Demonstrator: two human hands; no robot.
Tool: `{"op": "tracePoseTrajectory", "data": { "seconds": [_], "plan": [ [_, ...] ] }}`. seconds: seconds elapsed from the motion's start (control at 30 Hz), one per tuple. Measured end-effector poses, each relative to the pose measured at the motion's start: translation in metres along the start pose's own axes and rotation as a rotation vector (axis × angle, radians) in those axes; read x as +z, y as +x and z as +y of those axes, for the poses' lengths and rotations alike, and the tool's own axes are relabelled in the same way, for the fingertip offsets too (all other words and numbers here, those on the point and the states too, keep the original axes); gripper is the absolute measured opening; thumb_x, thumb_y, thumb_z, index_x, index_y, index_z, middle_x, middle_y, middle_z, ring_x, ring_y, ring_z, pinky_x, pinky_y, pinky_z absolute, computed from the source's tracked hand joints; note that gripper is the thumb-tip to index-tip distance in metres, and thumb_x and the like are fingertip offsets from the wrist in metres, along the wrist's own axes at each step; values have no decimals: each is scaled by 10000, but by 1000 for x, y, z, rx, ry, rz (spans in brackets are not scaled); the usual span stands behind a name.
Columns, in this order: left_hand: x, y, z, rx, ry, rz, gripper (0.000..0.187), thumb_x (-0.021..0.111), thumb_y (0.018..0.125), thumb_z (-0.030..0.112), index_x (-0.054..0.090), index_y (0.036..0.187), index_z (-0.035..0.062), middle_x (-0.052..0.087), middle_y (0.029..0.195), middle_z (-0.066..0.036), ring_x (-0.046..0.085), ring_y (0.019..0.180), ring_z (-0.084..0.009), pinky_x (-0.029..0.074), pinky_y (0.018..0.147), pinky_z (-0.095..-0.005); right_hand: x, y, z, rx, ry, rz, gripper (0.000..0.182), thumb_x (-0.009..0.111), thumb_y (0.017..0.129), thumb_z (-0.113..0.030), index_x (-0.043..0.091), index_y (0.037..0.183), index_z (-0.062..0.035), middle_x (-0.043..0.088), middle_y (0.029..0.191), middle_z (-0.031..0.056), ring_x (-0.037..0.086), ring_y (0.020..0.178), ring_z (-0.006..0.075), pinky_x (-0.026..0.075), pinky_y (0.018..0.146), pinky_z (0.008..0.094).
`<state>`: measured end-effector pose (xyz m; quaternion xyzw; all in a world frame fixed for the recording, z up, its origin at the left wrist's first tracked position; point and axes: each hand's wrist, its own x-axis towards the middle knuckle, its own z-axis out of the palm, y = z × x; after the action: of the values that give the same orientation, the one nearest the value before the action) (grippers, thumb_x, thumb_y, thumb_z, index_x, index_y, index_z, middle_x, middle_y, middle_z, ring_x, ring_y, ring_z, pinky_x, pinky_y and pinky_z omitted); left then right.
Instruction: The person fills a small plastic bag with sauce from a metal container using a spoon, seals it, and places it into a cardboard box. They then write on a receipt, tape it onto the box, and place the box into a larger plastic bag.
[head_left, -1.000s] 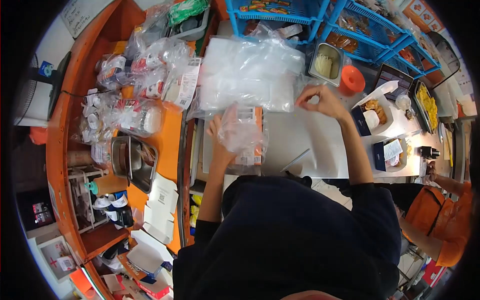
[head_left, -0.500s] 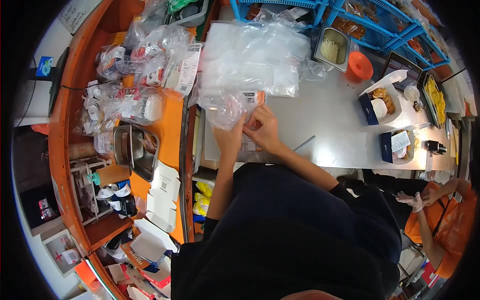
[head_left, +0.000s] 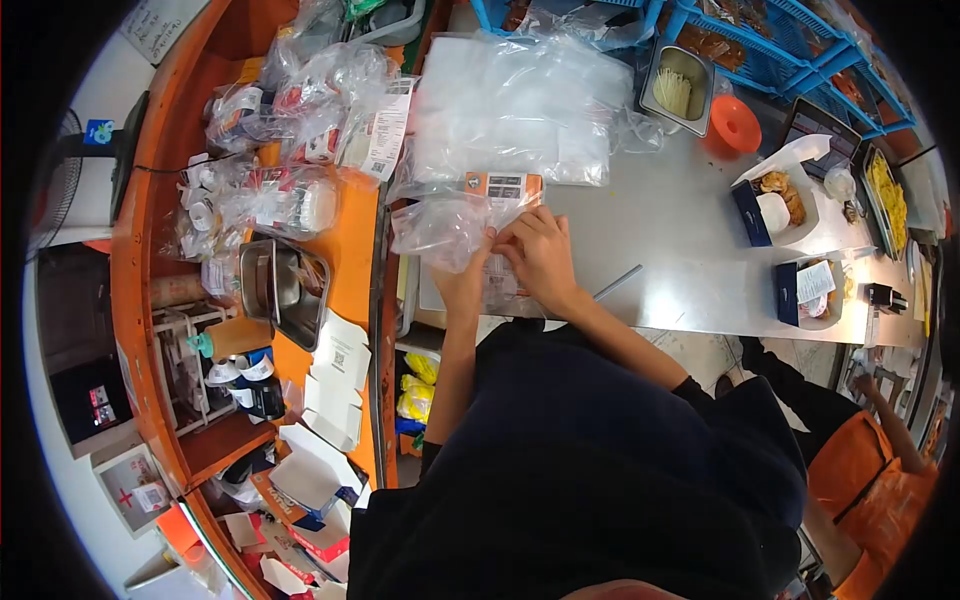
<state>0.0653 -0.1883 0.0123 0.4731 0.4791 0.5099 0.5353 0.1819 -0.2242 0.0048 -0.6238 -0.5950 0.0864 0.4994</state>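
A clear plastic bag lies at the front edge of the metal table, bunched up toward the left. Under or inside it shows an orange-and-white printed box. My left hand is closed on the bag from below, its thumb tip at the gathered plastic. Just to its right, my right hand pinches the same bag, fingers bent and fingertips close to the left thumb. Directly beyond both hands, a flat stack of clear plastic bags covers the back of the table.
On the metal table stand a steel tub of toothpick-like sticks, an orange lid-like disc and two food boxes. Blue baskets line the back. Wrapped orders fill the orange left counter. A person in orange stands right.
The bunched bag has shifted slightly, and more of the printed box shows. My right hand has moved a little to the right. The person in orange has turned, arm now reaching away.
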Motion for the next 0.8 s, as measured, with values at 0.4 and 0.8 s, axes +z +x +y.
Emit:
{"op": "tracePoseTrajectory", "data": {
  "seconds": [0.4, 0.8],
  "plan": [
    [-14, 16, 4, -330, 22, -187, 274, 670, 883, 260, 660, 1047, 41, 658, 994, -28, 580, 822, -93, 459, 672, -244, -11, 7, 15, 639, 983, -156, 280, 702, 825, -2, 520, 1037, -7, 692, 829, 75, 620, 761, 98, 480, 714, 238],
    [-5, 15, 18, -216, 137, -195, 235, 669, 880, 234, 666, 1020, 45, 669, 945, -30, 595, 790, -111, 489, 635, -269, -15, 17, 20, 737, 1061, -153, 363, 732, 812, -35, 541, 1118, 7, 696, 823, 78, 629, 730, 85, 454, 553, 197]
  ]
}}
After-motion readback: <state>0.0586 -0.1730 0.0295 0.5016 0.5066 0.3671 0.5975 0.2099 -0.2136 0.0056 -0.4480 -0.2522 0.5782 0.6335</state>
